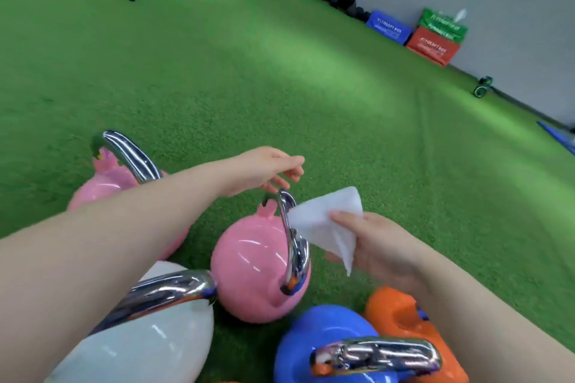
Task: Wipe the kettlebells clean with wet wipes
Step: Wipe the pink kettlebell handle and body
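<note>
Now mid-wipe on the chrome handle (291,236) of the small pink kettlebell (252,274) at centre: left hand (267,171) at 12 o'clock pinching the handle top, right hand (379,246) at 3 o'clock pinching the wet wipe (326,218) against it; next, probably down the handle, then around the body.

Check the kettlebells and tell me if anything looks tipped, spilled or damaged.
The small pink kettlebell is tilted, its chrome handle steadied by the left hand while the right hand holds the wipe against it. Nothing looks spilled or damaged.
</note>
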### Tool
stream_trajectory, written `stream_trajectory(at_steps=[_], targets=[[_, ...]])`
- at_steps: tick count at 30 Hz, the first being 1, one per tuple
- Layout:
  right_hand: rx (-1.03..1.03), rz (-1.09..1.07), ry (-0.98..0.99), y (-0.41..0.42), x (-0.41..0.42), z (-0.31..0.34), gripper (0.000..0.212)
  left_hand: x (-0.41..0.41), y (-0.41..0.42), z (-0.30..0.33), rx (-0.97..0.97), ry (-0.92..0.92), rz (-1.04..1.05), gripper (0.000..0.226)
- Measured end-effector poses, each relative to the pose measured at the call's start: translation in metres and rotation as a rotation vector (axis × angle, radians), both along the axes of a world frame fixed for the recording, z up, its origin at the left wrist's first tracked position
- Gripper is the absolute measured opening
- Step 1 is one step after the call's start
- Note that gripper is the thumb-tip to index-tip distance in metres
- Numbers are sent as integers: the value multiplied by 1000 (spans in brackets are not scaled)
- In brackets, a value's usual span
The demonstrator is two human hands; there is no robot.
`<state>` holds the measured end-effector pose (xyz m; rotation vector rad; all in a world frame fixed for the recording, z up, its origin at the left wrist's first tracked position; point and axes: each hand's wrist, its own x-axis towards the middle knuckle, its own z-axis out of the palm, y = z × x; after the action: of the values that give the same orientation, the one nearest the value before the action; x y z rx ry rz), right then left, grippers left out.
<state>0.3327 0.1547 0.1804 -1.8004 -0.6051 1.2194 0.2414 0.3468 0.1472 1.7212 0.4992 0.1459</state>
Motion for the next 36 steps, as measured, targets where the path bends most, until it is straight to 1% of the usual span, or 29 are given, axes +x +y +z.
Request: stream_trajectory(at_steps=[3, 4, 5, 7, 9, 10, 12, 14, 16, 17, 20, 22, 23, 25, 26, 27, 29, 30, 32, 33, 36], targets=[[40, -123, 138, 27, 9, 0, 31, -3, 7, -11, -138, 7, -112, 55], [38, -128, 175, 37, 11, -1, 31, -5, 10, -14, -177, 5, -138, 59], [32, -119, 199, 42, 13, -1, 30, -6, 11, -17, -198, 6, -158, 54], [-8, -49, 187, 55, 15, -3, 33, -6, 15, -23, -223, -1, -135, 30], [-48, 24, 105, 69, 20, -7, 38, -6, 20, -27, -289, -39, -40, 9], [-64, 28, 48, 77, 24, -9, 37, -6, 23, -29, -348, -64, 16, 5], [-101, -20, -47, 91, 33, -17, 33, -5, 28, -33, -472, -107, 121, 8], [-133, -38, -94, 105, 40, -25, 29, -5, 32, -34, -570, -140, 194, 10], [-159, -55, -111, 118, 46, -33, 25, -4, 36, -37, -615, -145, 277, 20], [-175, -64, -126, 124, 49, -35, 25, -2, 37, -39, -603, -124, 327, 25], [-262, -9, -216, 137, 59, -45, 19, 1, 42, -47, -482, 23, 438, 33], [-337, 43, -273, 143, 65, -50, 12, 4, 44, -52, -376, 164, 421, 31], [-367, 67, -293, 146, 69, -53, 13, 5, 46, -56, -278, 243, 390, 29], [-406, 117, -314, 150, 76, -56, 20, 10, 51, -65, 28, 365, 330, 30], [-420, 143, -317, 152, 78, -58, 23, 12, 53, -67, 167, 376, 322, 32], [-429, 170, -320, 154, 81, -59, 25, 16, 54, -69, 253, 339, 323, 32], [-437, 218, -316, 157, 85, -61, 26, 23, 52, -72, 306, 222, 257, 27], [-437, 240, -305, 158, 86, -60, 25, 26, 49, -72, 325, 185, 159, 27], [-441, 282, -279, 161, 90, -58, 23, 32, 45, -74, 380, 188, -76, 31], [-449, 305, -276, 161, 92, -57, 22, 34, 45, -76, 416, 196, -144, 31], [-504, 390, -310, 163, 92, -62, 25, 38, 55, -90, 480, 209, -198, 25]])
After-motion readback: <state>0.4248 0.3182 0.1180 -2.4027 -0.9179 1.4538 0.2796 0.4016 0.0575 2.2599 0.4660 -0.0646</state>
